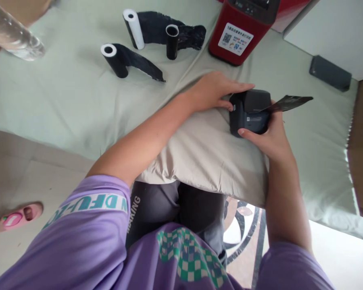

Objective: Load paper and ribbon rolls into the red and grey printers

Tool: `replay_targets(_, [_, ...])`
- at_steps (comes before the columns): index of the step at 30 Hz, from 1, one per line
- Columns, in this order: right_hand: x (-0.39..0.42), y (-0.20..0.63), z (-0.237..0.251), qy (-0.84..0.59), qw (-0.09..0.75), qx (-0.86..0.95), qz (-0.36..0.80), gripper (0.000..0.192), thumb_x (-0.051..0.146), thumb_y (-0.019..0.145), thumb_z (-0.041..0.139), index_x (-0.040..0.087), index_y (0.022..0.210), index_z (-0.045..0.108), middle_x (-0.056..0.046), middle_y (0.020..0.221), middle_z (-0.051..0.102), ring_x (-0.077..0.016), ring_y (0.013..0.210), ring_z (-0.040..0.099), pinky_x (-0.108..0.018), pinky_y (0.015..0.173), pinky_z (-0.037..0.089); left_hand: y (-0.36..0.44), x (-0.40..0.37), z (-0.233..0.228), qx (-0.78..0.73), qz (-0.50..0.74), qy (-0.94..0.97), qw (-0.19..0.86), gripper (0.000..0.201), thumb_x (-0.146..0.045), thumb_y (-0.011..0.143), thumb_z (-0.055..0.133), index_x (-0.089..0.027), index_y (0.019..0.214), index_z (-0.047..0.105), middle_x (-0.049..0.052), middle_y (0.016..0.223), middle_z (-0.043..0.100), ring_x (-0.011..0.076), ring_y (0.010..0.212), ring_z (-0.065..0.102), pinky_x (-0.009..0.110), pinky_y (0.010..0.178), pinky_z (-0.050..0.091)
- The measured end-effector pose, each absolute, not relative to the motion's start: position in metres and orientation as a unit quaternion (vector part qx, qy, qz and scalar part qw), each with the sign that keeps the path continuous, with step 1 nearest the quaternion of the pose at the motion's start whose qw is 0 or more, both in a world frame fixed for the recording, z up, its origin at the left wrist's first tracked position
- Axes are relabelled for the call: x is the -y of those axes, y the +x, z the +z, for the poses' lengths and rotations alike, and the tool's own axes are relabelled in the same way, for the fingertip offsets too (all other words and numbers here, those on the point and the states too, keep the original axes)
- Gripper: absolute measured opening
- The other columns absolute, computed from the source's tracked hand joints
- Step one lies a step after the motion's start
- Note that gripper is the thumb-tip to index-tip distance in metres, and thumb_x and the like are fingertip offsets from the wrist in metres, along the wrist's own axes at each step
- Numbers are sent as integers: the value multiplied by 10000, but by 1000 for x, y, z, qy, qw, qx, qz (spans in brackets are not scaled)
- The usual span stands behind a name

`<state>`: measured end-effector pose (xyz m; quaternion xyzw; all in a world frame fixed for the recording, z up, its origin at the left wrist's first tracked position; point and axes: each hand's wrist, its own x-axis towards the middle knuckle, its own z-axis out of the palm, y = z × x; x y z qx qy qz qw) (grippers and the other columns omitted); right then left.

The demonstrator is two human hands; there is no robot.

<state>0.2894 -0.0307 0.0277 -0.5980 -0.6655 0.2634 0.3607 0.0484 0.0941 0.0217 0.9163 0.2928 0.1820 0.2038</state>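
The right hand point(274, 135) grips the black device point(257, 119); the left hand point(213, 89), loosely spread, touches its opposite side.

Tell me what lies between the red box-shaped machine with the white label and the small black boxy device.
The head view shows a strip of pale cloth, then your left hand's index finger along the device's far edge.

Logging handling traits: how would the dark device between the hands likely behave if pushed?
The dark device would probably stay stiff, given its boxy, hard-looking shell. Its compact body, between left hand and right hand, suggests modest weight. The thin black sheet jutting from it could bend if bumped.
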Motion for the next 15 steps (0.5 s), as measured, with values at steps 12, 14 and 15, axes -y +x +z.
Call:
replay_targets(12, [32, 289, 31, -591, 330, 684, 272, 892, 576, 668, 946, 381, 1425, 517, -70, 1539, 583, -430, 1549, 457, -635, 1345, 395, 50, -89, 37, -275, 147, 935, 170, 625, -364, 1043, 651, -269, 1640, 493, 5, 1622, 621, 329, 1396, 633, 546, 1220, 375])
replay_targets(14, [31, 289, 31, -589, 329, 686, 272, 875, 570, 682, 941, 383, 1426, 519, -72, 1538, 587, -430, 1548, 457, -633, 1343, 399, 51, -88, 38, -269, 142, 936, 180, 595, -345, 1051, 644, -283, 1628, 508, 10, 1627, 615, 326, 1423, 620, 557, 1242, 347])
replay_targets(15, [31, 289, 31, -590, 329, 686, 270, 871, 573, 682, 940, 376, 1421, 523, -77, 1531, 592, -432, 1547, 459, -639, 1339, 401, 51, -88, 38, -267, 142, 935, 186, 587, -342, 1056, 636, -284, 1626, 508, 11, 1636, 606, 327, 1430, 616, 562, 1247, 341])
